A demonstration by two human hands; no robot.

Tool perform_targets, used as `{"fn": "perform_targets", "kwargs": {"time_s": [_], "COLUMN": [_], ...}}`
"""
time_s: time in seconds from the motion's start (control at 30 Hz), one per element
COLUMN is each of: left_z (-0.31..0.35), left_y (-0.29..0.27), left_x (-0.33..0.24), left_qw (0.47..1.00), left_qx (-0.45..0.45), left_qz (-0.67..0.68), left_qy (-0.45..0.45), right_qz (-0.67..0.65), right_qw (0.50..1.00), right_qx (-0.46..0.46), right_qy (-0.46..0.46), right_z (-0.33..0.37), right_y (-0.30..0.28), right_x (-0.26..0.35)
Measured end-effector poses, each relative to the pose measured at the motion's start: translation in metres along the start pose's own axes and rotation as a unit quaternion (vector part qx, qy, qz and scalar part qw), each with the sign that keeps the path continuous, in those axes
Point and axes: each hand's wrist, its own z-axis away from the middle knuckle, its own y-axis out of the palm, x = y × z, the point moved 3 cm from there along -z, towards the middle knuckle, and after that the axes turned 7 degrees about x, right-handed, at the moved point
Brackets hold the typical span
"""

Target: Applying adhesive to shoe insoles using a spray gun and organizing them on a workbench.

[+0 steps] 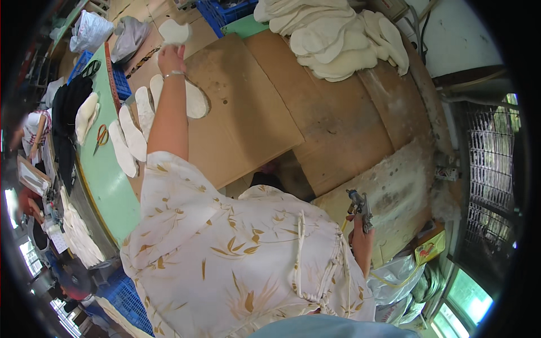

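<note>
My left hand [171, 59] reaches out to the far left of the cardboard-covered table, its fingers closed at the near end of a white insole [174, 32]. Below that arm, several white insoles [132, 134] lie side by side in a slanting row. Another insole [196, 101] lies just right of my forearm. At the right, low over the table, my right hand [360, 239] grips a metal spray gun [362, 209] by its handle, with a yellowish hose hanging from it.
A big heap of cream insoles [338, 42] covers the table's far right. Orange-handled scissors [101, 137] lie on a green table [110, 180] at the left. Blue crates [225, 14] stand beyond. Plastic bags [397, 276] sit at lower right. A person [38, 132] is at far left.
</note>
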Motion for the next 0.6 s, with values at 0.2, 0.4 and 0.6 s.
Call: {"fn": "perform_targets", "kwargs": {"time_s": [0.2,0.4,0.6], "left_z": [0.114,0.171,0.186], "left_y": [-0.040,-0.055,-0.053], "left_x": [0.078,0.107,0.132], "left_qw": [0.988,0.965,0.943], "left_qx": [-0.096,-0.187,-0.240], "left_qz": [0.041,0.008,-0.006], "left_qy": [-0.112,-0.186,-0.232], "right_qz": [-0.002,-0.005,-0.032], "right_qw": [1.000,1.000,0.999], "right_qx": [-0.022,0.004,-0.023], "right_qy": [-0.012,0.001,0.002], "right_z": [0.002,0.001,0.005], "right_y": [0.002,0.001,-0.001], "right_x": [-0.001,-0.005,-0.007]}}
